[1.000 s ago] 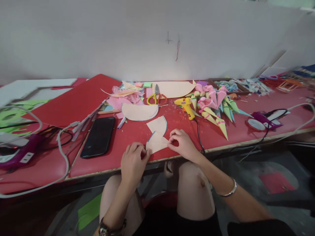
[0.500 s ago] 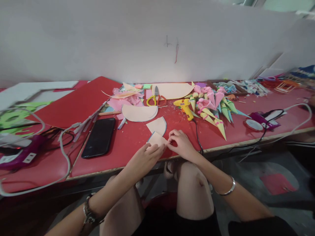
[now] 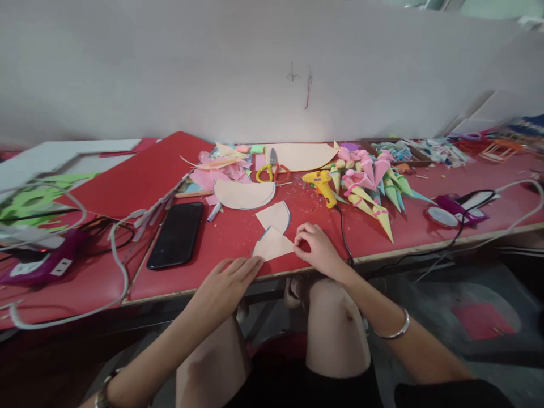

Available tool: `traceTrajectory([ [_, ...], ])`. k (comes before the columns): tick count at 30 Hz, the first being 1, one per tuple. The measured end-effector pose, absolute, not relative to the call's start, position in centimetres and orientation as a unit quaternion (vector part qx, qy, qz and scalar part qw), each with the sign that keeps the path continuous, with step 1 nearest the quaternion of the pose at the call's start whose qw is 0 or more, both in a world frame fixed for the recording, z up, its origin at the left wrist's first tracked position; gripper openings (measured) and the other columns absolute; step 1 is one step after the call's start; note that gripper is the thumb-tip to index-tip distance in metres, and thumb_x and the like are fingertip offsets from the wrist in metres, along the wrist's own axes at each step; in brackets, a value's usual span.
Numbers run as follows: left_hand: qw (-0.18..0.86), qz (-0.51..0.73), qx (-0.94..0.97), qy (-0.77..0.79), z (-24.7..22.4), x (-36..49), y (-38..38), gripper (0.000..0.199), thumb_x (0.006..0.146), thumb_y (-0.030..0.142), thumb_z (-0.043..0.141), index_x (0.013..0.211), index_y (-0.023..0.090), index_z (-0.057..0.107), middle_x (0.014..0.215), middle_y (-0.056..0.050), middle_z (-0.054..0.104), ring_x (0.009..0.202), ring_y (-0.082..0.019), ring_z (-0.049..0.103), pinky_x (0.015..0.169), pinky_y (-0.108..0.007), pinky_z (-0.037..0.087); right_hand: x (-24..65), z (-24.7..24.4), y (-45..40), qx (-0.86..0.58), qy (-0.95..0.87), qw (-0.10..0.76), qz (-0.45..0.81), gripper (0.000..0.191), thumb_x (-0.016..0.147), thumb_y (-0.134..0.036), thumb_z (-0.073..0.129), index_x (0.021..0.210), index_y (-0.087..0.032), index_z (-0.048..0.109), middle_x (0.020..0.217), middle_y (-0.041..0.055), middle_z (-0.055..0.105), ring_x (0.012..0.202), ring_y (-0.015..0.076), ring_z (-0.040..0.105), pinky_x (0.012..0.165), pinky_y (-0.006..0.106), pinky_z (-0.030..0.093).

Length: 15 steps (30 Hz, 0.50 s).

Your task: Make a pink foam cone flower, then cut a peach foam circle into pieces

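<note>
A cream, wedge-shaped piece of sheet (image 3: pixel 273 243) with a curved, blue-marked edge lies near the front edge of the red tabletop. My right hand (image 3: pixel 317 247) has its thumb and index finger pinched at the piece's right tip. On the other side, my left hand (image 3: pixel 233 281) lies with fingers stretched out, fingertips touching the lower left corner. Just behind sits a second cream wedge (image 3: pixel 276 217), partly under the first. Farther back is a larger cream half-round piece (image 3: pixel 244 194).
A black phone (image 3: pixel 176 235) and a pen (image 3: pixel 214 211) lie to the left. Yellow-and-red-handled scissors (image 3: pixel 273 170) are at the back. A yellow glue gun (image 3: pixel 322 186) with a black cord and several pastel cones (image 3: pixel 382 218) lie right. Purple power strips (image 3: pixel 63 263) sit at both sides.
My left hand has slid left and toward me, off the middle of the cream wedge to its lower left corner, uncovering it. My right hand stays at the right tip.
</note>
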State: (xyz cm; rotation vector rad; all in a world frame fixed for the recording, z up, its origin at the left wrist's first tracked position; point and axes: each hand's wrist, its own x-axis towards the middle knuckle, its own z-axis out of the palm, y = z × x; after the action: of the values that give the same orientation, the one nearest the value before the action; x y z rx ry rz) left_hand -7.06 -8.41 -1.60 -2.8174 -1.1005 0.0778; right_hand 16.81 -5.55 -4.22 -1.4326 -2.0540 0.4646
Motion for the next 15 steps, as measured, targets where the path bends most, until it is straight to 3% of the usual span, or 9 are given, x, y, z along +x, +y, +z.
traceTrajectory([
  [10, 0.06, -0.002, -0.928, -0.368, -1.23, -8.1, -8.92, 0.053, 0.072, 0.002, 0.036, 0.119, 0.02, 0.051, 0.118, -0.004, 0.06, 0.099, -0.018, 0.057, 0.086, -0.033, 0.041, 17.23, -3.7, -5.67, -0.528, -0.788, 0.271, 0.162, 0.008, 0.077, -0.012, 0.053, 0.077, -0.019, 0.056, 0.09, 0.0046, 0.055, 0.082, 0.0186, 0.047, 0.075, 0.031, 0.04],
  [15, 0.063, 0.033, -0.927, -0.367, -0.81, -7.49, -9.14, 0.049, 0.071, 0.004, 0.039, 0.116, 0.016, 0.055, 0.122, -0.008, 0.057, 0.101, -0.022, 0.057, 0.085, -0.036, 0.042, 16.28, -3.46, -6.5, -0.496, -0.84, 0.202, 0.082, 0.028, 0.081, -0.008, 0.048, 0.098, -0.024, 0.062, 0.095, 0.0062, 0.057, 0.085, 0.0203, 0.047, 0.076, 0.033, 0.04],
])
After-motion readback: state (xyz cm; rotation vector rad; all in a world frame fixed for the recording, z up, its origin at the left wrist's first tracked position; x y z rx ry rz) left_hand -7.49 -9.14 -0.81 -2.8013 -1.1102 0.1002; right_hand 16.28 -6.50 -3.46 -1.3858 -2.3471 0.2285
